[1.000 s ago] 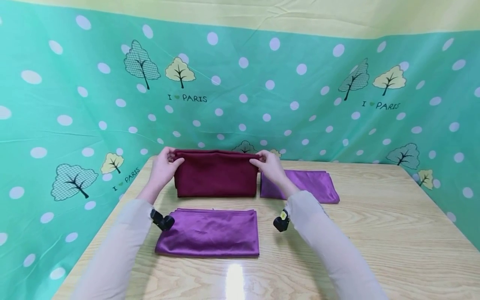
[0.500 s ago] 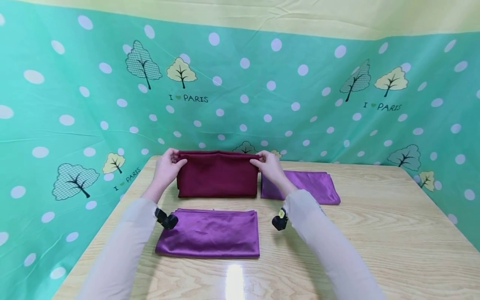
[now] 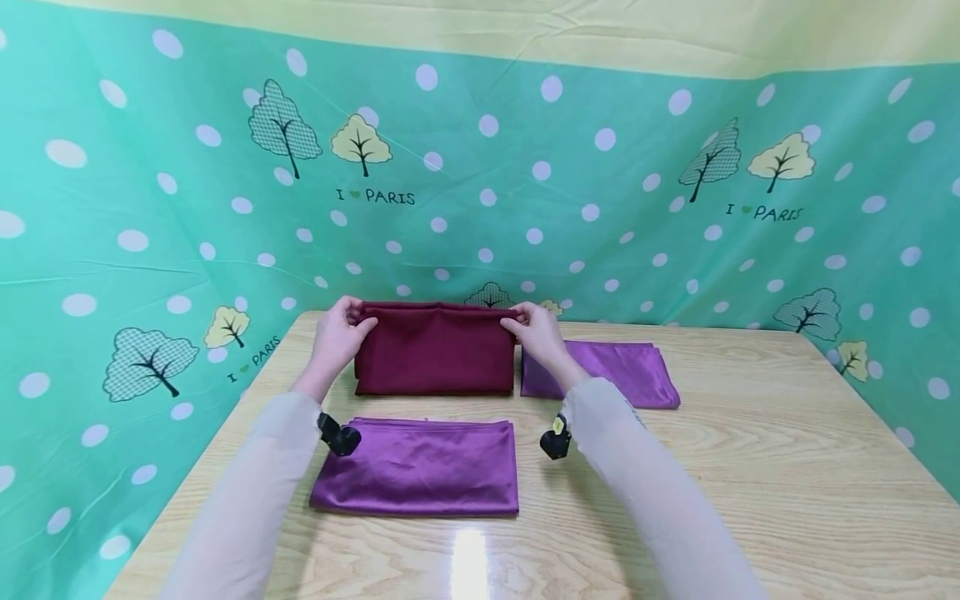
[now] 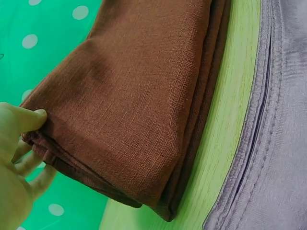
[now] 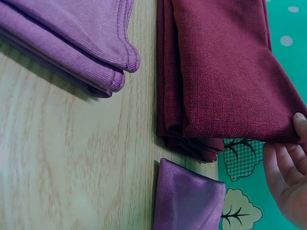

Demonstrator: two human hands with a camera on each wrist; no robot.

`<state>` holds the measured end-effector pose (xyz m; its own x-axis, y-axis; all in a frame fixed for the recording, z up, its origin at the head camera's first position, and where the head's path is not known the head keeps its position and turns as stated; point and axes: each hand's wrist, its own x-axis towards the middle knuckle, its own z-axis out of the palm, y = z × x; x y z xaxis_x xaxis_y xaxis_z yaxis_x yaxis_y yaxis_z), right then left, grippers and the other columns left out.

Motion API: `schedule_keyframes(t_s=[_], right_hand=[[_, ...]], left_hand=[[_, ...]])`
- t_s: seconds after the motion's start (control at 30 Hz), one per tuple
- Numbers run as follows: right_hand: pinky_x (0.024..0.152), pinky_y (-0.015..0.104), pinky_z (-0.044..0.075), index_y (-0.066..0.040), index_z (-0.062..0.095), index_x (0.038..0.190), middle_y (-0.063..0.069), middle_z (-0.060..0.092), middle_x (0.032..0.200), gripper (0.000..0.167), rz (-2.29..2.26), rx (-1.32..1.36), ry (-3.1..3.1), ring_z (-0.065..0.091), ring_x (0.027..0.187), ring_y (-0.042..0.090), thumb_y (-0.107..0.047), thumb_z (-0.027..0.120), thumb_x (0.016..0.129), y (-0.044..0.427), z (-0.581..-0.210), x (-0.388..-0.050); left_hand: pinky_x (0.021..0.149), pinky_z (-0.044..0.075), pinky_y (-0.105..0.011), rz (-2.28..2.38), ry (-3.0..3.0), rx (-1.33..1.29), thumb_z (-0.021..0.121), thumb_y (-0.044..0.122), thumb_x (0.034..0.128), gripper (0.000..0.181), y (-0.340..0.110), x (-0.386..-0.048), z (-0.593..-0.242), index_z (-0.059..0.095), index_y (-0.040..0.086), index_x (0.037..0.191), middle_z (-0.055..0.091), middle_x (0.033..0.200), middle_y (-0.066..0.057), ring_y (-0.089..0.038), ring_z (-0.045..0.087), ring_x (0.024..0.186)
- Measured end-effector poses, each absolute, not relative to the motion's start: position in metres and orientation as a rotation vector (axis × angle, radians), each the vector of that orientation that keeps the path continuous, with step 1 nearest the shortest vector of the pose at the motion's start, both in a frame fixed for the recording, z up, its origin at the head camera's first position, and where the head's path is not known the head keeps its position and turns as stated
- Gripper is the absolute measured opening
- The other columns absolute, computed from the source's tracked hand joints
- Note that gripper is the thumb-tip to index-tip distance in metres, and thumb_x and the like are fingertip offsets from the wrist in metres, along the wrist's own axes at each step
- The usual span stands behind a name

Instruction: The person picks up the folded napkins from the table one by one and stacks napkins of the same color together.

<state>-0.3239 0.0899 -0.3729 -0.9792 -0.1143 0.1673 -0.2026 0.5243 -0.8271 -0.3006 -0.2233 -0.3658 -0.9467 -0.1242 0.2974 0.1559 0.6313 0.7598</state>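
A folded dark red cloth (image 3: 435,350) is held by its top edge near the table's back, its lower edge at the tabletop. My left hand (image 3: 339,333) pinches its top left corner; in the left wrist view the thumb of that hand (image 4: 17,158) lies on the cloth (image 4: 124,96), which looks brown there, with fingers behind. The top right corner is pinched by my right hand (image 3: 538,333). In the right wrist view, this hand (image 5: 290,177) has its thumb over the edge of the red cloth (image 5: 230,72), and folded layers show along its side.
A folded purple cloth (image 3: 420,468) lies in front of the red one, below my wrists. Another purple cloth (image 3: 626,372) lies to the right, partly behind my right forearm. A green dotted curtain (image 3: 480,192) hangs behind the wooden table (image 3: 787,467).
My left hand and its forearm have shifted slightly to the right. The right forearm has moved a little to the left. Both hands keep their pinch on the red cloth.
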Motion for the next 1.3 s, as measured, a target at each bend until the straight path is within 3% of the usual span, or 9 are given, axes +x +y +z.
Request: schedule_keyframes(t_s=[1.3], right_hand=[[0.074,0.029,0.052,-0.004,0.053,0.121,0.014,0.06,0.106,0.037,1.552,0.128,-2.61,0.061,0.092,0.024,-0.008,0.062,0.085,0.088,-0.398,-0.329]], left_hand=[[0.09,0.042,-0.042,-1.237,-2.577,-0.031,0.06,0.01,0.0865,0.028,-0.207,-0.308,-0.382,0.053,-0.004,0.11,0.057,0.109,-0.022,-0.033,0.053,0.104]])
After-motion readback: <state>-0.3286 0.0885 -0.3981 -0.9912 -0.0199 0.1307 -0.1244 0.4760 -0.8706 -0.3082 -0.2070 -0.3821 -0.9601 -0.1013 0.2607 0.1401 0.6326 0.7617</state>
